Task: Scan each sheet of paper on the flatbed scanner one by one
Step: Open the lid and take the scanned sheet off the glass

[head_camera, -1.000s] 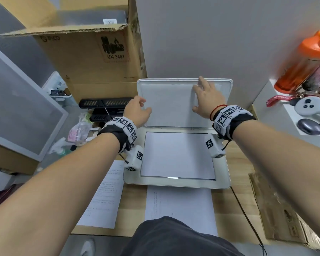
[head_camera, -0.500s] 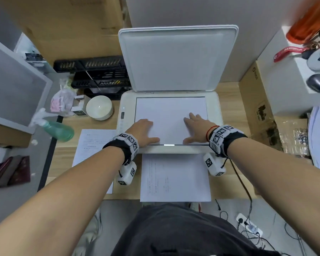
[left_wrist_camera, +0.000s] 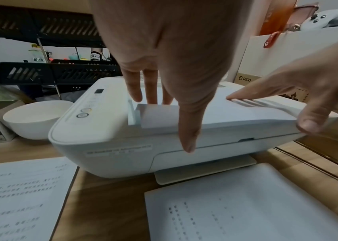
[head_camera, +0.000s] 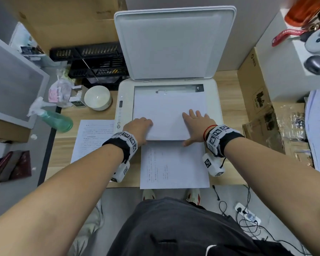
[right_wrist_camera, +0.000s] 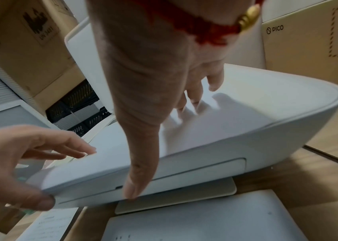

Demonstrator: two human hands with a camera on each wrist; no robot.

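Pinching its near edge, both hands hold a blank white sheet on the scanner.

Raised lid blocks the scanner's back; bowl crowds its left.
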